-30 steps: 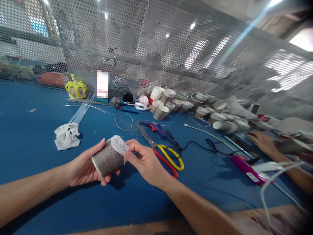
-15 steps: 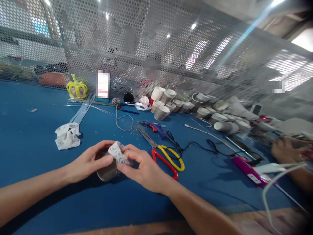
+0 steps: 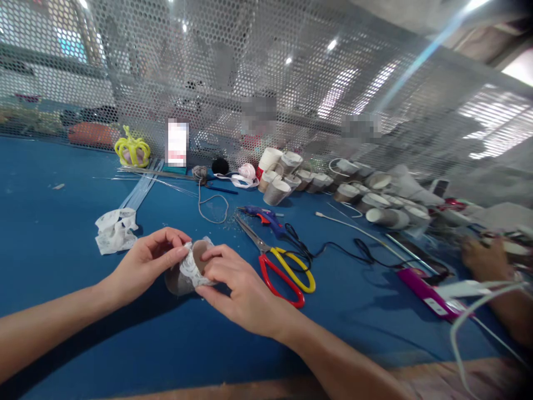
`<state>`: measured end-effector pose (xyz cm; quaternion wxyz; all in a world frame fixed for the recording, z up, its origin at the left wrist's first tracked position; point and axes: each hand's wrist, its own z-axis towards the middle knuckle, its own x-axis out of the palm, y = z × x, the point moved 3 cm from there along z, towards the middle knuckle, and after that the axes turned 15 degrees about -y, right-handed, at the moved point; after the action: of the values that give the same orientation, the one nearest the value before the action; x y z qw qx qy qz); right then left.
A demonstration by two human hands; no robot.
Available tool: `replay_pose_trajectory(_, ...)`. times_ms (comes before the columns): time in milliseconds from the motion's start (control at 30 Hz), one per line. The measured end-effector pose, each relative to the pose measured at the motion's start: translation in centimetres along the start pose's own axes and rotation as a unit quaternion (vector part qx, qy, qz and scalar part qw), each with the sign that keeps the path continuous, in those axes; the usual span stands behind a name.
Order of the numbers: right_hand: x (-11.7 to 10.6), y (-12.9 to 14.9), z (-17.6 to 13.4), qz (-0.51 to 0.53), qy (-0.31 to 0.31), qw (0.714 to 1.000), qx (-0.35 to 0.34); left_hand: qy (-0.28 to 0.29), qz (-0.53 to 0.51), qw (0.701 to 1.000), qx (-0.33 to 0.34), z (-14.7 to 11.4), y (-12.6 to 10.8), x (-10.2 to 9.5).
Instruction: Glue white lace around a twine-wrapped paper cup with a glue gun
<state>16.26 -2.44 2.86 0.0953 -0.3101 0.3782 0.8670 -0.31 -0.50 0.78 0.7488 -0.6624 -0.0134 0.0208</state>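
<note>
A greyish-brown cup (image 3: 177,283) lies tilted on the blue table, its round opening facing up and to the right. Around its rim runs a white, grey-printed strip (image 3: 190,270) that looks like lace or thin paper. My left hand (image 3: 150,261) pinches the strip between thumb and fingers at the rim's upper left. On the other side, my right hand (image 3: 239,286) has its fingers over the rim into the opening and its thumb outside, gripping strip and edge together. Close by on the right lie scissors (image 3: 287,278) with one red and one yellow handle.
A crumpled white strip (image 3: 115,230) lies left of my hands. Beyond the scissors are a blue glue gun (image 3: 262,216) and its black cord. Several cups (image 3: 277,191) stand at the back. A purple power strip (image 3: 425,294) and another person's hand (image 3: 485,258) are at right.
The white strip, bunched over the cup's opening before, now lies along the rim and the opening shows. My left hand has shifted from the cup's side to pinching the strip.
</note>
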Motion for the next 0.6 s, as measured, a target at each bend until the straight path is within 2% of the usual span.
replay_pose_trajectory(67,0.0,-0.1,0.0,0.003,-0.007,1.0,0.006,-0.005,0.02,0.998,0.062,-0.5,-0.6,-0.1)
replay_pose_trajectory(133,0.0,-0.3,0.1,0.01,-0.013,1.0,0.013,0.015,0.032,0.99,0.135,-1.4,-1.4,0.0)
replay_pose_trajectory(267,-0.1,-0.7,0.1,0.024,-0.027,0.999,0.034,0.141,0.039,0.965,0.22,-3.7,-2.5,0.6)
replay_pose_trajectory(300,-0.1,-0.7,0.0,0.027,-0.03,0.998,0.041,0.149,0.039,0.961,0.229,-3.9,-2.6,0.6)
replay_pose_trajectory(367,-0.1,-0.9,0.0,0.036,-0.031,0.997,0.059,0.115,0.051,0.962,0.242,-3.6,-2.5,0.3)
replay_pose_trajectory(467,-0.2,-0.9,0.0,0.059,-0.036,0.994,0.084,0.014,0.114,0.968,0.223,-1.9,-1.6,-0.3)
replay_pose_trajectory(533,-0.3,-0.9,0.0,0.076,-0.042,0.992,0.089,-0.007,0.139,0.98,0.141,-0.7,-0.6,-0.4)
replay_pose_trajectory(600,-0.3,-0.8,0.0,0.088,-0.05,0.991,0.083,0.038,0.101,0.993,0.039,-0.2,0.4,0.0)
